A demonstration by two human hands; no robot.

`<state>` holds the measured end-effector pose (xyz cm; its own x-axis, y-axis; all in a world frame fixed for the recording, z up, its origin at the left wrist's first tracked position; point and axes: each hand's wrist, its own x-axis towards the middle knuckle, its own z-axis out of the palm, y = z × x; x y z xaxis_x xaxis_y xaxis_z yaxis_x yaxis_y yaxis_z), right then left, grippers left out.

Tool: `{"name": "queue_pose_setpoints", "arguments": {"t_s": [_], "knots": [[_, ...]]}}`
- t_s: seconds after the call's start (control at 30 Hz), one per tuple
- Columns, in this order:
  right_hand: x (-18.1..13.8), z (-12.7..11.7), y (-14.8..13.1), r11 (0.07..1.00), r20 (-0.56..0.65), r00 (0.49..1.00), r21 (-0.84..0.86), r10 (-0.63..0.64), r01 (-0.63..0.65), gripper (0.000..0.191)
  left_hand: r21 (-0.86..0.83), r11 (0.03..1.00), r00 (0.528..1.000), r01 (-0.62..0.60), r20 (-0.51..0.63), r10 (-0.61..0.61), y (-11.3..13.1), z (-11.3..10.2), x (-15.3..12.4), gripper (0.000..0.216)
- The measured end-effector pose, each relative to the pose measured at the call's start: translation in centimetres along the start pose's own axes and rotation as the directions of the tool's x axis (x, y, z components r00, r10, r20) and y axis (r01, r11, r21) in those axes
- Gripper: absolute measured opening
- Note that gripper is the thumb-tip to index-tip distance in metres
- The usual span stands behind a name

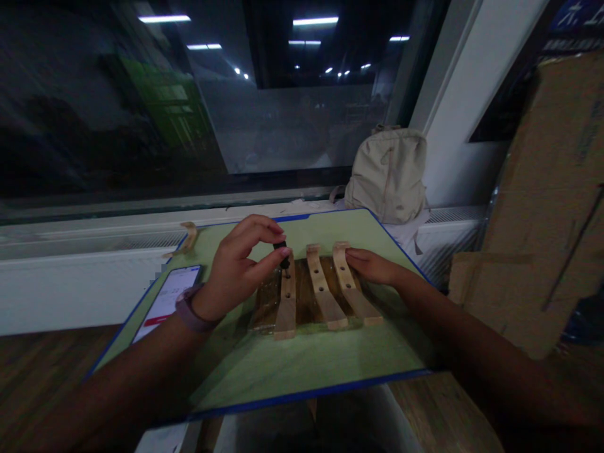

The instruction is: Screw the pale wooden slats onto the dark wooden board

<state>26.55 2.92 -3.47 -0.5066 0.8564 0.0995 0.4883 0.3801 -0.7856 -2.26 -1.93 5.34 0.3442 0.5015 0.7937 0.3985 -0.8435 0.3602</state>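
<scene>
Three curved wooden pieces with drilled holes lie side by side across a brown, shiny, taped block (268, 299). Over the upper hole of the left wooden piece (285, 314), my left hand (243, 264) pinches a small black cylindrical part (281, 246) between thumb and fingertips. Whether that part touches the wood, I cannot tell. The middle wooden piece (325, 296) lies untouched, two dark holes showing. At the far end of the right wooden piece (353, 286), my right hand (372, 265) rests with fingers closed against its edge; the fingertips are partly hidden.
All this is on a green table (330, 365) with blue edging. A lit phone (170, 292) lies at the left, and another curved wooden piece (189, 238) sits at the far left corner. Behind stand a beige backpack (389, 173) and a window; large cardboard (542, 207) leans at right.
</scene>
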Motion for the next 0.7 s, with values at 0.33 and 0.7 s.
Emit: {"name": "queue_pose_setpoints", "arguments": {"t_s": [0.33,0.7], "knots": [[0.02,0.11,-0.14,1.0,0.02,1.0,0.0,0.015,-0.015,0.05,0.089,0.992,0.996,0.085,0.021,-0.087,0.27,-0.46,-0.09,0.017],[-0.06,-0.06,-0.44,1.0,0.013,1.0,-0.017,0.002,-0.001,0.041,0.049,0.998,0.999,-0.035,0.0,0.035,0.3,-0.35,0.43,0.012]]}}
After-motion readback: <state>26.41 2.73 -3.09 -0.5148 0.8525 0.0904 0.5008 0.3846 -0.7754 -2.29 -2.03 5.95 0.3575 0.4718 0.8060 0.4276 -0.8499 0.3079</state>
